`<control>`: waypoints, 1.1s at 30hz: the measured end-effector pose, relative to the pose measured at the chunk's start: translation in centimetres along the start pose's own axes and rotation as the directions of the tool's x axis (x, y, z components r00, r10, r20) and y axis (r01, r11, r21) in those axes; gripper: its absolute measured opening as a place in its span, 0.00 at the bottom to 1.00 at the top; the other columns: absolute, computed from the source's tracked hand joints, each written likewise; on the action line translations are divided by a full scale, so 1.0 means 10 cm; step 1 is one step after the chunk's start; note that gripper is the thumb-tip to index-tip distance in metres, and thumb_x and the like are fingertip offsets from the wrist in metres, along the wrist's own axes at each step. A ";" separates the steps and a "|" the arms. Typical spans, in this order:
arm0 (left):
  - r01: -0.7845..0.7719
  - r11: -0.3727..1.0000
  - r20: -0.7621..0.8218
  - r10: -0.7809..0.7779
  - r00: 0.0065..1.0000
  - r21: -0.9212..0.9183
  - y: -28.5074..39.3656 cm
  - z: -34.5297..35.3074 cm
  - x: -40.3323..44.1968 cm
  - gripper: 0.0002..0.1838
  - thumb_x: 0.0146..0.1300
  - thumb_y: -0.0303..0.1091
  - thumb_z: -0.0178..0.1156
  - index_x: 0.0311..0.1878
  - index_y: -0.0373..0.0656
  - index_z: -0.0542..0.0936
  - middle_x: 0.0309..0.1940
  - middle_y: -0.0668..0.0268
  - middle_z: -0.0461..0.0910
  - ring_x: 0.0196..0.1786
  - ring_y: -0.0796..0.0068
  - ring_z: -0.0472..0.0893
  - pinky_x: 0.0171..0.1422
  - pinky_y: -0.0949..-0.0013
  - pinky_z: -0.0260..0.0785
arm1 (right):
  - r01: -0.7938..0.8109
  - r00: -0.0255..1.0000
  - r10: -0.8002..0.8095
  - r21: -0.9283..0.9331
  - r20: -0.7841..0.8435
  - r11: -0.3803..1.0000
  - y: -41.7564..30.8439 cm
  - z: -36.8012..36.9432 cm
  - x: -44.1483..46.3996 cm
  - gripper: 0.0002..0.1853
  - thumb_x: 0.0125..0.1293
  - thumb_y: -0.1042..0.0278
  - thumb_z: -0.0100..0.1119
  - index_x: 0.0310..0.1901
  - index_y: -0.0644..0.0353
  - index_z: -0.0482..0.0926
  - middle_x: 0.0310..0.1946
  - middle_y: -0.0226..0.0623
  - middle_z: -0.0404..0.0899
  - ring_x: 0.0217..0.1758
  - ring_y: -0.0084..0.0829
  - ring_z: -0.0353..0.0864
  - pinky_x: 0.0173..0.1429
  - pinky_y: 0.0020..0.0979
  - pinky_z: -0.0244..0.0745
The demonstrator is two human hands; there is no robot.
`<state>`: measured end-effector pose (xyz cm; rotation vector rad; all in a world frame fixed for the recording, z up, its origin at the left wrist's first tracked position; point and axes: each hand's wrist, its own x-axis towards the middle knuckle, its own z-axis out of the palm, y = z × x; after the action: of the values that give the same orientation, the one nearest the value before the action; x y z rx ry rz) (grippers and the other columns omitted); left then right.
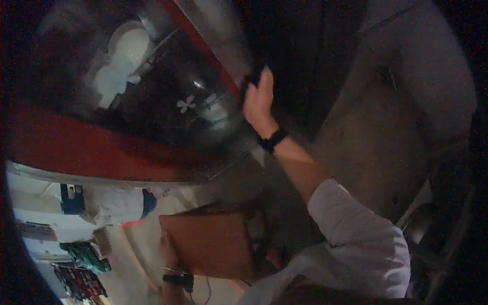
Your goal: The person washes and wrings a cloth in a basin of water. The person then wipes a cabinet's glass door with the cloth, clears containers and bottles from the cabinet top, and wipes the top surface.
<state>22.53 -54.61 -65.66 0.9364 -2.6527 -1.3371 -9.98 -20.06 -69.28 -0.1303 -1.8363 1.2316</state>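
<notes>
The right hand [260, 96] reaches up to the edge of the red-bordered dark panel [101, 147], its fingers blurred and seemingly close together; whether they grip or merely touch the rim cannot be told. The left hand [169, 256], dim and partly cut by shadow, lies along the near-left side of the brown box [208, 244], below the panel; its grip is unclear too. The panel's upper end runs into darkness. Dim open room lies right of the right forearm [300, 160], and a pale strip separates the box from the cluttered items [84, 254] at left.
</notes>
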 end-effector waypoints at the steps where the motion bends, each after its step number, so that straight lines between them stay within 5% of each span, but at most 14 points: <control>1: -0.021 1.000 -0.007 0.021 1.000 -0.007 0.09 0.02 -0.02 0.27 0.65 0.53 0.44 0.42 0.31 0.70 0.38 0.57 0.75 0.41 0.68 0.73 0.43 0.64 0.66 | -0.160 0.987 0.159 0.014 0.035 0.987 0.23 0.04 -0.22 0.23 0.61 0.72 0.44 0.57 0.73 0.59 0.57 0.58 0.60 0.61 0.52 0.59 0.65 0.39 0.54; 4: 0.115 0.985 -0.090 -0.104 0.991 0.129 0.44 0.11 -0.15 0.28 0.65 0.53 0.44 0.46 0.31 0.69 0.38 0.53 0.75 0.41 0.63 0.74 0.41 0.62 0.67 | -0.276 0.954 0.286 -0.107 0.092 0.955 0.65 -0.16 -0.25 0.22 0.60 0.68 0.47 0.55 0.70 0.64 0.55 0.57 0.65 0.60 0.52 0.62 0.64 0.42 0.56; 6: 0.140 0.927 -0.047 -0.131 0.990 0.349 -0.11 -0.04 0.11 0.28 0.65 0.54 0.43 0.48 0.33 0.70 0.39 0.50 0.75 0.41 0.61 0.75 0.41 0.62 0.67 | -0.353 0.918 0.323 0.099 0.231 0.930 0.57 -0.24 -0.20 0.19 0.62 0.64 0.48 0.49 0.71 0.70 0.49 0.55 0.71 0.55 0.50 0.69 0.61 0.41 0.61; 10: -0.300 0.365 0.168 0.352 0.921 0.881 -1.07 -0.22 0.44 0.30 0.64 0.56 0.42 0.48 0.33 0.72 0.40 0.47 0.74 0.40 0.59 0.75 0.41 0.61 0.68 | 0.066 0.996 -0.024 0.576 -0.081 0.815 -0.65 -0.65 0.83 0.17 0.58 0.69 0.54 0.47 0.72 0.72 0.45 0.51 0.74 0.50 0.39 0.73 0.57 0.32 0.64; 13: -0.217 0.353 0.164 0.174 0.971 0.910 -0.49 -0.15 0.25 0.31 0.63 0.56 0.42 0.45 0.31 0.73 0.41 0.47 0.75 0.40 0.61 0.75 0.42 0.61 0.68 | 0.218 0.953 -0.302 0.667 0.010 0.713 -1.44 -0.68 1.53 0.19 0.64 0.64 0.47 0.50 0.70 0.70 0.56 0.48 0.67 0.61 0.36 0.65 0.62 0.30 0.58; 15: 0.186 0.956 -0.164 -0.151 0.975 0.226 0.08 0.07 0.08 0.30 0.63 0.56 0.43 0.44 0.31 0.73 0.40 0.49 0.76 0.41 0.62 0.76 0.43 0.61 0.67 | 0.300 0.924 -0.383 0.601 0.011 0.741 -1.43 -0.44 1.69 0.18 0.65 0.63 0.46 0.50 0.69 0.71 0.57 0.47 0.66 0.61 0.35 0.65 0.62 0.30 0.58; 16: 0.183 0.958 -0.166 -0.149 0.975 0.220 0.05 0.05 0.08 0.30 0.63 0.56 0.43 0.44 0.31 0.73 0.40 0.49 0.76 0.41 0.62 0.76 0.43 0.61 0.67 | 0.392 0.880 -0.474 0.530 0.022 0.752 -1.43 -0.37 1.69 0.18 0.65 0.63 0.44 0.51 0.68 0.71 0.58 0.47 0.65 0.62 0.35 0.64 0.62 0.30 0.57; 20: 0.140 0.968 -0.184 -0.102 0.978 0.206 0.42 0.20 -0.19 0.29 0.62 0.55 0.44 0.44 0.32 0.73 0.39 0.50 0.76 0.40 0.61 0.76 0.44 0.61 0.67 | 0.076 0.968 -0.205 0.615 0.142 0.785 -0.75 -0.36 1.06 0.15 0.64 0.68 0.43 0.50 0.65 0.73 0.54 0.49 0.69 0.60 0.44 0.65 0.63 0.35 0.59; 22: 0.175 0.955 -0.261 -0.111 0.959 0.239 0.29 0.23 -0.18 0.30 0.62 0.56 0.44 0.44 0.32 0.73 0.38 0.51 0.77 0.40 0.61 0.76 0.44 0.61 0.67 | -0.053 0.984 -0.021 0.400 0.177 0.915 -0.16 -0.24 0.59 0.13 0.63 0.71 0.45 0.46 0.68 0.73 0.46 0.51 0.73 0.50 0.45 0.73 0.56 0.33 0.66; 25: 0.085 0.922 -0.153 -0.028 0.988 0.378 -0.70 -0.11 0.29 0.29 0.62 0.55 0.45 0.44 0.32 0.73 0.37 0.52 0.77 0.40 0.62 0.75 0.43 0.62 0.67 | -0.190 0.946 0.102 0.273 0.307 0.943 0.11 -0.35 0.39 0.13 0.63 0.70 0.45 0.42 0.72 0.73 0.42 0.52 0.76 0.49 0.35 0.75 0.53 0.29 0.65; 26: -0.209 0.735 -0.001 0.274 0.962 0.645 -0.88 -0.21 0.32 0.30 0.62 0.56 0.45 0.44 0.32 0.73 0.37 0.51 0.76 0.40 0.62 0.75 0.43 0.62 0.67 | -0.186 0.949 0.097 0.287 0.299 0.940 0.11 -0.34 0.41 0.10 0.63 0.71 0.45 0.36 0.72 0.72 0.35 0.48 0.74 0.41 0.32 0.73 0.48 0.28 0.65; 28: -0.458 0.398 0.233 0.496 0.836 0.795 -0.67 -0.19 0.26 0.30 0.62 0.56 0.45 0.44 0.32 0.73 0.37 0.50 0.76 0.40 0.62 0.75 0.43 0.62 0.67 | -0.136 0.964 0.036 0.375 0.262 0.917 -0.08 -0.43 0.55 0.10 0.62 0.71 0.46 0.34 0.72 0.72 0.31 0.46 0.73 0.37 0.36 0.72 0.45 0.30 0.66; 30: 0.087 0.981 -0.159 -0.060 0.985 0.174 0.20 0.11 -0.08 0.29 0.62 0.54 0.46 0.44 0.30 0.73 0.36 0.49 0.76 0.40 0.62 0.75 0.42 0.62 0.67 | -0.007 0.982 -0.100 0.559 0.160 0.829 -0.78 -0.75 0.96 0.10 0.61 0.71 0.48 0.38 0.71 0.73 0.36 0.47 0.72 0.41 0.43 0.72 0.49 0.32 0.67; 33: 0.075 0.986 -0.133 -0.096 0.986 -0.151 0.17 0.18 -0.13 0.29 0.62 0.54 0.47 0.42 0.29 0.73 0.34 0.49 0.76 0.38 0.64 0.75 0.41 0.62 0.66 | 0.467 0.873 -0.471 0.493 -0.126 0.734 -1.66 -0.88 1.53 0.15 0.57 0.70 0.53 0.44 0.70 0.70 0.45 0.53 0.68 0.49 0.47 0.69 0.53 0.35 0.66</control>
<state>22.22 -51.92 -65.23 1.0923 -2.4009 -1.4035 -6.72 -14.30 -46.03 0.6096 -1.3576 1.2920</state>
